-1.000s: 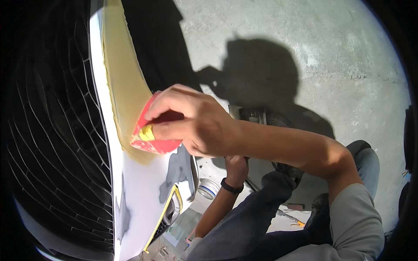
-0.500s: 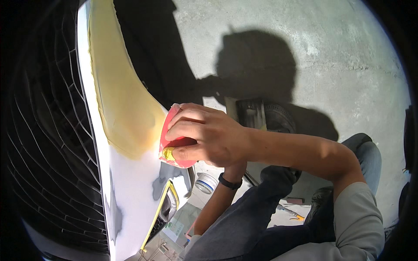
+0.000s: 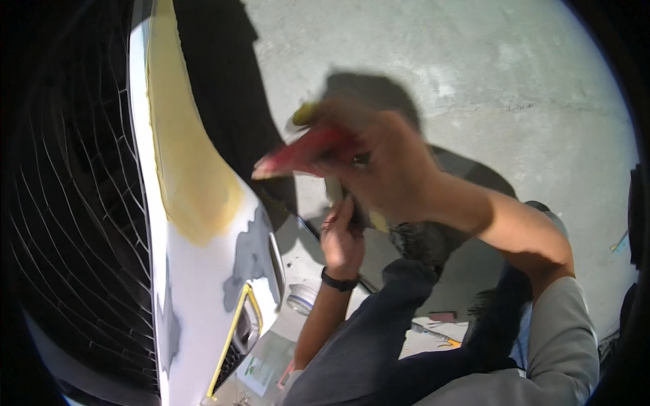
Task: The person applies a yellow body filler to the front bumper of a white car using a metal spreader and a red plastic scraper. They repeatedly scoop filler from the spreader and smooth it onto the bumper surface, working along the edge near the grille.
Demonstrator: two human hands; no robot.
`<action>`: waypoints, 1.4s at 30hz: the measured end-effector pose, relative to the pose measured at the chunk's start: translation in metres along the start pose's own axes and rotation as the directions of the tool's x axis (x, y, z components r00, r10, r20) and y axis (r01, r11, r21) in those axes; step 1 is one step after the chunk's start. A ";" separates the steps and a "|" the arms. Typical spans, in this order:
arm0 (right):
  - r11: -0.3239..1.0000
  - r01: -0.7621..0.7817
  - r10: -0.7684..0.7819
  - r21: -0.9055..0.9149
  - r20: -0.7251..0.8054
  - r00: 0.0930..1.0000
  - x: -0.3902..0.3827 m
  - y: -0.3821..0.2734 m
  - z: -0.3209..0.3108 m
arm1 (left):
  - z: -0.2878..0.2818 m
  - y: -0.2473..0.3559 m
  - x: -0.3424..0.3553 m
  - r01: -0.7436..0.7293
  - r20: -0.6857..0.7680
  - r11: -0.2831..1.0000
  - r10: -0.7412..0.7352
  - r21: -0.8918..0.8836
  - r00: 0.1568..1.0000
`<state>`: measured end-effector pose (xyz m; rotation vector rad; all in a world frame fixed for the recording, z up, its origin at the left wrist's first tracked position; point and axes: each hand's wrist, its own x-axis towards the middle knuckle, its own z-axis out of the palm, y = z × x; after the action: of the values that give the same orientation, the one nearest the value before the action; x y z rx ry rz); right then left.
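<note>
My right hand, blurred by motion, grips a red spreader with a pale edge. It is in the air to the right of the car panel, and a yellow smear shows at the fingers. Below it, my left hand, with a black wristband, closes around a dark flat board, largely hidden behind the right hand. The white car panel carries a broad layer of yellow filler, with grey patches lower down. Neither hand touches the panel.
A dark car grille fills the left side. Yellow tape edges an opening in the panel. A white round container stands near my left forearm. A reddish block and an orange-tipped tool lie on the concrete floor.
My right hand has lifted the red spreader off the panel's filler edge, moving right and turning it over. My left hand, hidden before behind the right, now shows below it.
</note>
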<state>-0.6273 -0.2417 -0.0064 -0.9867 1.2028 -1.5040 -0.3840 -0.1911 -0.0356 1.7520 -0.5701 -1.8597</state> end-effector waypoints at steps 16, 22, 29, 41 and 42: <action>0.599 0.283 -0.047 0.749 -0.320 0.946 -0.022 -0.076 -0.125 | 0.164 0.046 -0.040 0.093 0.536 0.961 0.065 -0.262 0.842; 0.791 0.281 -0.050 0.544 -0.401 0.915 -0.056 -0.064 -0.106 | 0.167 0.046 -0.045 0.164 0.583 0.941 0.042 -0.296 0.811; 0.859 -0.116 0.262 0.499 -0.233 0.936 -0.110 -0.046 -0.072 | 0.156 0.054 -0.032 0.121 0.530 0.953 0.048 -0.279 0.847; 0.867 -0.112 0.303 0.485 -0.334 0.893 -0.081 -0.056 -0.082 | 0.154 0.050 -0.032 0.078 0.545 0.961 0.082 -0.265 0.834; 0.833 -0.246 0.423 0.495 -0.285 0.860 -0.089 -0.054 -0.078 | 0.151 0.052 -0.029 0.069 0.548 0.955 0.105 -0.288 0.830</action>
<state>-0.6903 -0.1337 0.0287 -0.1503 1.1484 -1.6161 -0.5288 -0.2202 0.0304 0.9887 -0.4758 -2.3139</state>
